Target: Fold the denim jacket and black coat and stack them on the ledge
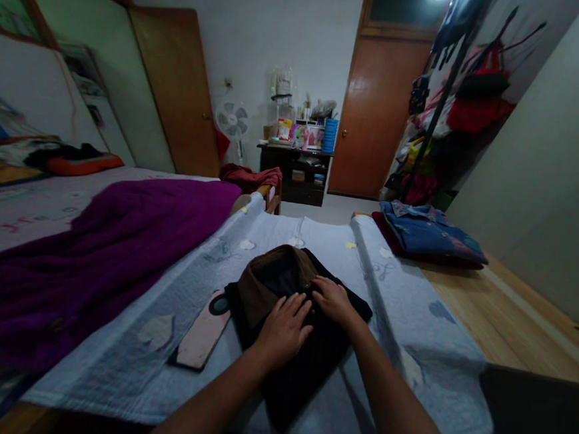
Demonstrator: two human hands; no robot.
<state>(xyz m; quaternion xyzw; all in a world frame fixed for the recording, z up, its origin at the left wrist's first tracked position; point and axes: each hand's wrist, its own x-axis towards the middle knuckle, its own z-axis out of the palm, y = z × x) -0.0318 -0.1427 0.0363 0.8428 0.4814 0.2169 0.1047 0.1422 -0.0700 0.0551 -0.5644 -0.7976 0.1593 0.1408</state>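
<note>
A dark garment with a brown collar [256, 286], looking like a folded shirt or jacket, lies on a light blue patterned cloth [156, 384]. Flat on its front, just below the collar, rests my left hand [285, 329], fingers stretched out. My right hand [332, 299] lies on the collar's right side near the front opening, its fingers extended too. Neither hand grips anything that I can see. Left of the garment, almost touching it, is a pink phone-like object [202, 337] with a dark round ring at its top end.
A folded blue denim garment [429, 229] sits on a dark red one at the right, on a wooden surface [526, 322]. A purple blanket [110, 256] covers the bed at the left. Behind are a fan [233, 120], a dark cabinet [291, 190] and a wooden door [372, 116].
</note>
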